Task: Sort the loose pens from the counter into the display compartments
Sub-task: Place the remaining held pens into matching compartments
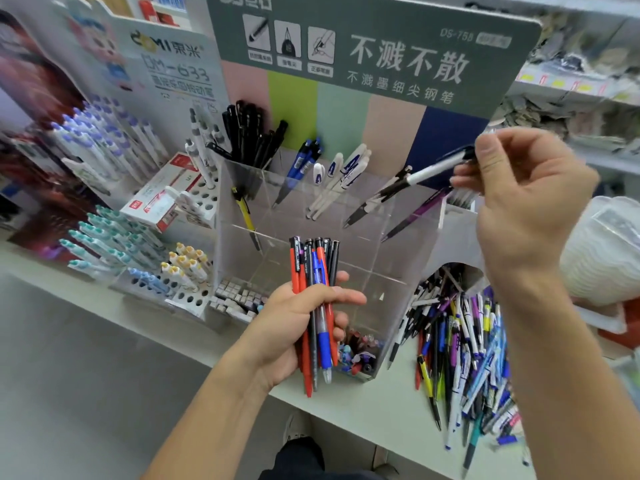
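Only a few pens stand in the clear acrylic compartment display [311, 216]. The right hand [519, 202] pinches a black-and-white pen [401, 187] over it, the left hand [298, 327] grips a red, blue and black pen bundle [317, 306], and a big loose pen heap [464, 355] waits on the counter [363, 403].

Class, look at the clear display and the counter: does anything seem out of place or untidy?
Yes. A heap of loose pens sprawls criss-crossed on the counter right of the clear display, unsorted.

Bright, even indoor light, soft with barely any shadow. Faint glare on the clear display compartments [311, 216]. Motion blur on the raised right hand [526, 199] and the left-edge displays. Wide-angle bending toward the edges; shelves [588, 84] at upper right smeared, out of focus.
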Available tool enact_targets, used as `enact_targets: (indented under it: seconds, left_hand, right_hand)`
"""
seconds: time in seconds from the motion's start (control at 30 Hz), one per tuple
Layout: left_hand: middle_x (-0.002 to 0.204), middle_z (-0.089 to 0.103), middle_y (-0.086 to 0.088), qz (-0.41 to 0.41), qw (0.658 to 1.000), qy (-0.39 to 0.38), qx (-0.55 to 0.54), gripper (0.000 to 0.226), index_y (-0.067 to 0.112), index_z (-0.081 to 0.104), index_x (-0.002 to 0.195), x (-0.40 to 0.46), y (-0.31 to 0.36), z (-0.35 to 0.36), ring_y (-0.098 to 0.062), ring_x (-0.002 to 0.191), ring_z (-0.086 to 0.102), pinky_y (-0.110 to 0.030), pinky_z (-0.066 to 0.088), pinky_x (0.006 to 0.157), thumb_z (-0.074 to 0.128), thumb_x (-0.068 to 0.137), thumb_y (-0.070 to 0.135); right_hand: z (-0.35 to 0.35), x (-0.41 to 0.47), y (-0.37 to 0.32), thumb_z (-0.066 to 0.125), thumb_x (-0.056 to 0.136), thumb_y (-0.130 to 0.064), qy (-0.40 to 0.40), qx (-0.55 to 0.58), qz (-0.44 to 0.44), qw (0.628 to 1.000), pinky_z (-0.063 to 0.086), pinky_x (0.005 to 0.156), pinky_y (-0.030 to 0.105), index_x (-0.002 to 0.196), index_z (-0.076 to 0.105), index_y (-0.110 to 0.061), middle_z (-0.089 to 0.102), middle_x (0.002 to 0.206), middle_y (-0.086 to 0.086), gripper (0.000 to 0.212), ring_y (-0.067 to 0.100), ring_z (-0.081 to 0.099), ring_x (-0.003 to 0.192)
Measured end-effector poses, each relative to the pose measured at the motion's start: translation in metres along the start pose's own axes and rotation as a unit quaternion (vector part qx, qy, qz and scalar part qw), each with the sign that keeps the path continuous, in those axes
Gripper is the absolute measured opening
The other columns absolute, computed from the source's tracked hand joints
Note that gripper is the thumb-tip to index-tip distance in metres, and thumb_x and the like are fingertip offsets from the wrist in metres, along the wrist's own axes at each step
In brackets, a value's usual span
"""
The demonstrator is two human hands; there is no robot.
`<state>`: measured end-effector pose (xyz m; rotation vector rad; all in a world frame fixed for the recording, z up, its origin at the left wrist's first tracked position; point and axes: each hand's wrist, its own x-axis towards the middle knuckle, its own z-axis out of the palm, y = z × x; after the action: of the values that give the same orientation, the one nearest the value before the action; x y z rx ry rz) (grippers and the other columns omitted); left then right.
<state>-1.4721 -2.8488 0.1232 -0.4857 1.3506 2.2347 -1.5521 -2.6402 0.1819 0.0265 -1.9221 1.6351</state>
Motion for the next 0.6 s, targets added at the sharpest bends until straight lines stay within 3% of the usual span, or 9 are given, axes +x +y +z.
enact_targets:
  seconds: [0.1,0.23,0.37,0.5,0.6]
  left_hand:
    - [0.098,0.065,-0.023,-0.008,0.999,-0.029,0.029,0.025,0.006,0.08,0.088,-0.003,-0.002,-0.003,-0.015,0.06,0.053,-0.023,0.049,0.053,0.056,0.095,0.005]
    - [0.085,0.074,-0.013,-0.008,1.0,-0.023,0.017,0.027,-0.012,0.058,0.117,-0.005,-0.006,-0.005,-0.017,0.06,0.06,-0.024,0.052,0.053,0.053,0.097,0.004]
    - [0.072,0.069,-0.012,-0.01,1.0,0.004,0.026,0.022,-0.007,0.067,0.106,-0.005,-0.01,-0.008,-0.019,0.058,0.062,-0.026,0.054,0.055,0.058,0.096,0.009]
    - [0.078,0.072,-0.016,-0.017,0.999,0.018,0.031,0.019,0.0,0.077,0.094,-0.005,-0.012,-0.013,-0.02,0.061,0.065,-0.028,0.056,0.059,0.063,0.094,0.013]
    - [0.087,0.075,-0.016,0.003,0.999,0.037,0.0,0.015,-0.005,0.07,0.099,-0.005,-0.011,-0.01,-0.018,0.063,0.066,-0.026,0.056,0.055,0.061,0.095,0.007]
  right_hand:
    - [0.016,0.007,0.017,0.067,0.096,-0.015,-0.003,-0.069,-0.05,0.996,0.061,0.064,0.029,0.097,0.068,-0.011,0.07,0.078,-0.001,0.004,0.014,0.072,0.067]
    - [0.035,0.011,0.041,0.071,0.091,-0.013,-0.069,-0.148,-0.032,0.986,0.061,0.064,0.037,0.093,0.071,-0.02,0.071,0.077,-0.006,0.008,0.013,0.071,0.066]
    - [0.051,0.021,0.053,0.075,0.087,-0.016,-0.093,-0.194,-0.029,0.976,0.06,0.067,0.035,0.091,0.078,-0.013,0.072,0.078,-0.004,0.006,0.01,0.069,0.068]
    - [0.058,0.02,0.043,0.074,0.087,-0.013,-0.107,-0.251,-0.044,0.961,0.056,0.077,0.03,0.094,0.08,-0.009,0.074,0.085,-0.001,0.01,0.008,0.065,0.074]
    - [0.05,0.008,0.02,0.07,0.09,-0.024,-0.076,-0.286,-0.063,0.953,0.053,0.076,0.029,0.097,0.079,-0.014,0.072,0.088,0.001,0.016,0.014,0.064,0.077]
